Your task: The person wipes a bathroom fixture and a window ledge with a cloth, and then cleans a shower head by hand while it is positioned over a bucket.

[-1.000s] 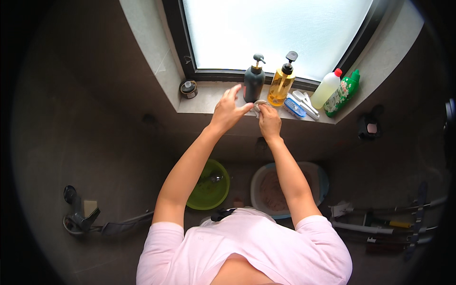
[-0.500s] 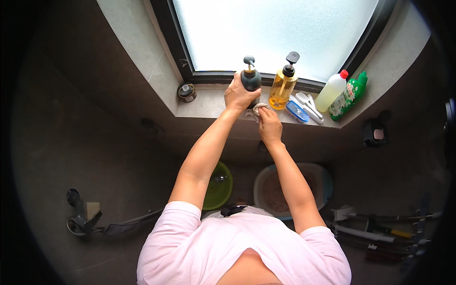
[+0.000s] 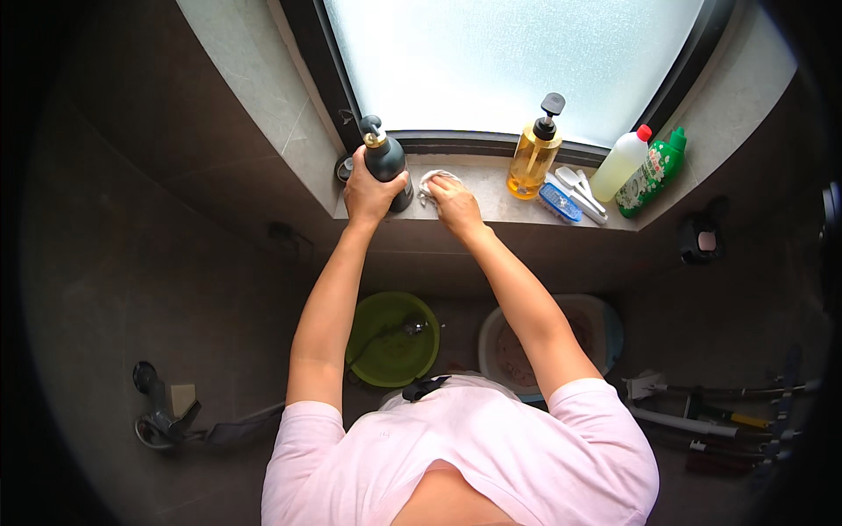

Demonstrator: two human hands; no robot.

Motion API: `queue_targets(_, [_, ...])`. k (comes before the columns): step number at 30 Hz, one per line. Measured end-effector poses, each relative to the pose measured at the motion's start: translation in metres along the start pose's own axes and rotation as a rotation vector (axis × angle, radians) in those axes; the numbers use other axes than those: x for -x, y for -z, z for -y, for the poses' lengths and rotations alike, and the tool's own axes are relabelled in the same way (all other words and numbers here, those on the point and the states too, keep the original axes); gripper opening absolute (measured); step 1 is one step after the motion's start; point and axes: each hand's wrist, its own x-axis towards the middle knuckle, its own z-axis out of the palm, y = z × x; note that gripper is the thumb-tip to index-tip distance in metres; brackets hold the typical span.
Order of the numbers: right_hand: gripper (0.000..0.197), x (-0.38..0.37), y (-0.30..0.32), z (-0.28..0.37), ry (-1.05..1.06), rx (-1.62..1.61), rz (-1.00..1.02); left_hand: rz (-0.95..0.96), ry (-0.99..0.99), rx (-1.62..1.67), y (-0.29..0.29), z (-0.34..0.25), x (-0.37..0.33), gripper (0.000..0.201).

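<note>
— Fingers first: what does the left hand (image 3: 372, 191) hold?
— Dark pump bottle (image 3: 386, 161), upright on the window sill (image 3: 500, 209). Fingers wrapped round its lower body, thumb side toward the window; pump head clear above the hand.
— Right hand (image 3: 454, 203)?
— Pressed flat on a white cloth (image 3: 431, 181). Fingers curled down over it, closed on the fabric; the cloth lies on the sill just beside the dark bottle, a crumpled edge showing beyond the fingertips.
— Items further along the sill?
— Amber pump bottle (image 3: 533, 158), upright, well to the right of the hands. Blue brush (image 3: 559, 202) lying flat next to it, white utensils (image 3: 581, 188) alongside. White bottle with red cap (image 3: 619, 163), tilted in view, then a green bottle (image 3: 651, 172) touching it, at the sill's right end. Small round metal object (image 3: 346, 169) at the left end, partly hidden behind the left hand.
— Behind the sill?
— Frosted window (image 3: 513, 61), dark frame.
— Below the arms?
— Green basin (image 3: 391, 339) under the left forearm; pale basin (image 3: 535, 337) with a blue rim under the right forearm, contents unclear. Both stand on a dark floor.
— Edges of the view?
— Tap and hose fitting (image 3: 162, 416) low on the left wall. Long-handled tools (image 3: 719, 416) lying at lower right. Pink shirt (image 3: 465, 460) fills the bottom centre.
</note>
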Motion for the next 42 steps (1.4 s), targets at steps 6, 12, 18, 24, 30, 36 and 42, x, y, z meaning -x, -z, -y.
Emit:
queue_targets(6, [0.025,-0.021,0.003,-0.011,-0.119,0.124,0.074,0.005,-0.074,0.025,-0.003,0.003,0.001,0.077])
queue_targets(12, [0.021,0.005,0.017,-0.025,-0.273,0.349,-0.048,0.036,-0.074,0.025,-0.005,0.003,0.0,0.078])
queue_targets(18, [0.021,0.038,0.031,0.017,-0.259,0.318,-0.097,0.077,-0.073,0.06,-0.007,0.009,-0.006,0.081])
queue_targets(24, [0.017,0.036,0.026,0.024,-0.159,0.199,-0.171,0.083,-0.093,0.063,-0.006,0.015,-0.011,0.082])
queue_targets(30, [0.023,-0.02,-0.011,0.0,-0.059,-0.046,-0.016,0.102,-0.094,0.096,-0.011,0.013,-0.01,0.084])
queue_targets(36, [0.026,-0.034,-0.01,-0.01,-0.045,0.051,0.14,0.103,-0.055,0.115,-0.007,0.012,-0.01,0.084])
queue_targets(42, [0.037,-0.003,-0.006,-0.028,-0.3,0.368,-0.053,0.136,-0.041,0.109,-0.007,0.012,-0.009,0.085])
